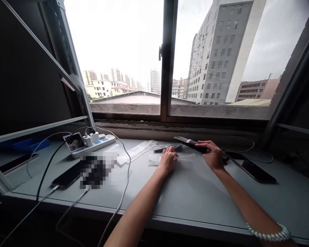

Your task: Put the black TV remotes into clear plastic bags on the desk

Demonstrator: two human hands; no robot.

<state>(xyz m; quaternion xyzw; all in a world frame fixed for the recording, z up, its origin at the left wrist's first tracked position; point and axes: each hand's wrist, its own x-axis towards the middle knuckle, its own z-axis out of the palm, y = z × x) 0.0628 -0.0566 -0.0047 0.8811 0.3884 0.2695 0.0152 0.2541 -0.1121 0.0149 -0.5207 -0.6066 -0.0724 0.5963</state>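
Note:
My right hand [213, 155] is closed round one end of a long, dark, narrow item with a white band [186, 140]. It holds this item tilted, just above the back of the desk. My left hand [168, 160] rests low over the desk with its fingers curled on a clear plastic bag [184, 157]. Just behind the left fingers lies a dark item in shiny wrapping [159, 148]. More clear plastic sleeves [136, 152] lie to the left of that hand. What the dark banded item is, I cannot make out.
A black phone [254, 168] lies right of my right hand. On the left are another phone [68, 175] on a cable, a blurred-out patch, a white power strip [103, 142] with chargers, and a small picture [74, 141]. A white cable [128, 171] crosses the grey desk.

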